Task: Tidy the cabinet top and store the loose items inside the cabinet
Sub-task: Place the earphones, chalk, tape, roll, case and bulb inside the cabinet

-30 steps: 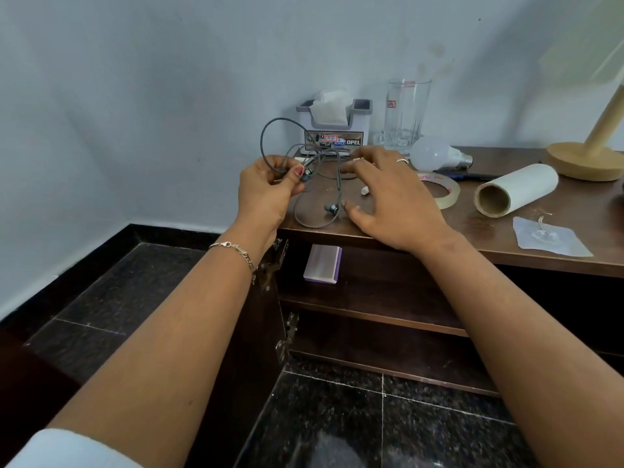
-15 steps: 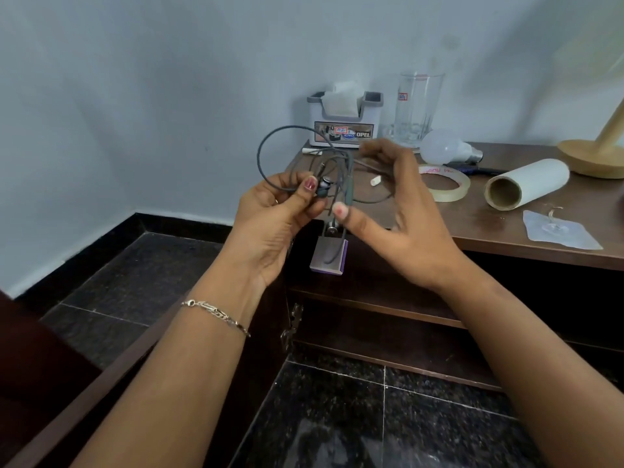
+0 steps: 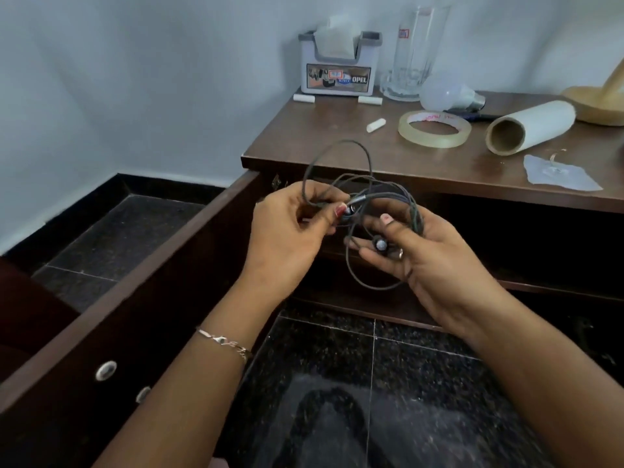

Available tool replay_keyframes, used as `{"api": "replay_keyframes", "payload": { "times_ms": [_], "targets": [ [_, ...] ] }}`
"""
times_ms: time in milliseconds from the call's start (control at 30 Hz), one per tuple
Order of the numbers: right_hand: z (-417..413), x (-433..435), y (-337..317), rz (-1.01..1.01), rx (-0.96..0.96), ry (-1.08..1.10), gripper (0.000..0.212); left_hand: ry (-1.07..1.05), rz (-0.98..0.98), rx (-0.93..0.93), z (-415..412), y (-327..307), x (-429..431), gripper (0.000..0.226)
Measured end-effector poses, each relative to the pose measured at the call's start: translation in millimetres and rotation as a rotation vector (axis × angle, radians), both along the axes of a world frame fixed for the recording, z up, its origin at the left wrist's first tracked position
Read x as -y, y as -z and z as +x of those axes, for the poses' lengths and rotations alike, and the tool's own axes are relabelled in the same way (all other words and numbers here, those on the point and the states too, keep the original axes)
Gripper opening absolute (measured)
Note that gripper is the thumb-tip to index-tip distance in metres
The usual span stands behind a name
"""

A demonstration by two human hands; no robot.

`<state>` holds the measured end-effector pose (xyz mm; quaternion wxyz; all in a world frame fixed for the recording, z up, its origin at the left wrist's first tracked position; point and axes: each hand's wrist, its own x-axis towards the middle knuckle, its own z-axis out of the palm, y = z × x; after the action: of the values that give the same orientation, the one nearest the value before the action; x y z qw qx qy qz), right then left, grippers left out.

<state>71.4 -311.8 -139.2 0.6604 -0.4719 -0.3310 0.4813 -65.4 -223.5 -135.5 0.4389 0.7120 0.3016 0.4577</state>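
In front of the tabletop (image 3: 337,143) edge, the left hand (image 3: 290,231) pinches the earphone cable (image 3: 363,197), whose loops spread toward three o'clock onto the right hand's (image 3: 429,258) loosely curled grip.

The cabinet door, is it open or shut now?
Open. The cabinet door swings out toward the camera at left, and the dark shelves under the cabinet top are exposed.

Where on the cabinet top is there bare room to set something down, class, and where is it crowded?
Free: the front-left stretch of the cabinet top, bordered by the tissue holder behind, the tape roll to the right, with only a small white piece on it. Crowded: the back and right, with glass mug, light bulb, cardboard tube and plastic hook.
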Motion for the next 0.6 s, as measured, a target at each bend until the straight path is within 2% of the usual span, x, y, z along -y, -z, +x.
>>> {"api": "replay_keyframes", "payload": {
  "times_ms": [67, 167, 267, 333, 400, 467, 567, 600],
  "targets": [
    [1, -2, 5, -0.090, -0.198, -0.004, 0.020, -0.057, 0.211, -0.110, 2, 17, 2, 0.015],
    [4, -2, 15, -0.172, -0.442, -0.041, 0.024, -0.067, 0.631, -0.409, 6, 38, 5, 0.019],
    [9, 1, 26, -0.162, -0.567, -0.124, 0.052, -0.049, 0.906, -0.675, 11, 51, 10, 0.022],
    [13, 3, 32, -0.157, -0.607, -0.165, 0.076, -0.045, 1.004, -0.759, 13, 57, 13, 0.021],
    [16, 2, 34, -0.166, -0.610, -0.200, 0.085, -0.038, 1.055, -0.795, 13, 60, 12, 0.024],
    [18, -2, 36, -0.202, -0.572, -0.186, 0.067, -0.025, 1.064, -0.827, 15, 63, 10, 0.032],
    [22, -15, 47, -0.308, -0.468, -0.043, 0.022, -0.015, 1.011, -0.886, 17, 68, 8, 0.038],
    [23, -19, 52, -0.329, -0.478, 0.008, 0.017, -0.005, 0.983, -0.908, 17, 70, 7, 0.036]
  ]
}}
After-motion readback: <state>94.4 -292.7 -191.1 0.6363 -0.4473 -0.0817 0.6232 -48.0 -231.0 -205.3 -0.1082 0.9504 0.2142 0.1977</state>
